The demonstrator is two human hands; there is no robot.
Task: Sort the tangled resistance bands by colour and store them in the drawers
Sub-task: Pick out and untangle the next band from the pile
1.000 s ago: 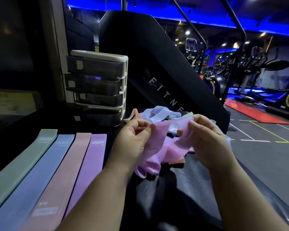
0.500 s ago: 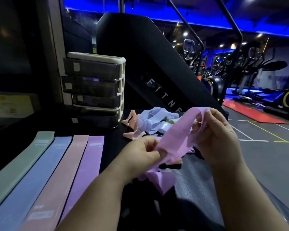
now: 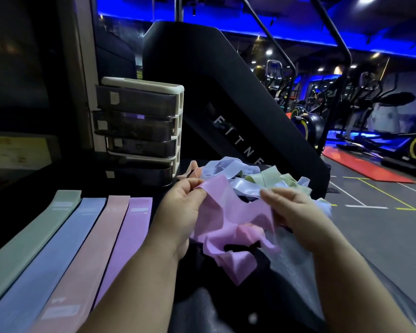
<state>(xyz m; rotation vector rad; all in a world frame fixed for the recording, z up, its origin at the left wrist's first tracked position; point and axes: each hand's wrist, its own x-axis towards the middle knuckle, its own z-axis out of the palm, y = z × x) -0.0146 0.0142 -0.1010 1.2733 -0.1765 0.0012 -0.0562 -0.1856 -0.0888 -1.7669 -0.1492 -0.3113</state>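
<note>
Purple and thin, the crumpled purple band hangs in loose folds between both hands, above the right half of the dark surface. The left hand pinches its upper end between thumb and fingertips. The right hand has its fingers curled on the band's right edge. Just behind, near the far right corner, lies the tangled heap of pale blue, green and pink bands. White letters "FITNE" can be read on the black machine panel behind it. On the left half, four flat bands lie side by side, green, blue, pink and purple, running from the near edge toward the drawer unit at the far edge. Their white labels are too small to read, and so are the pale stickers on the drawers. A bare strip of the surface stays free between the flat bands and the hands.
</note>
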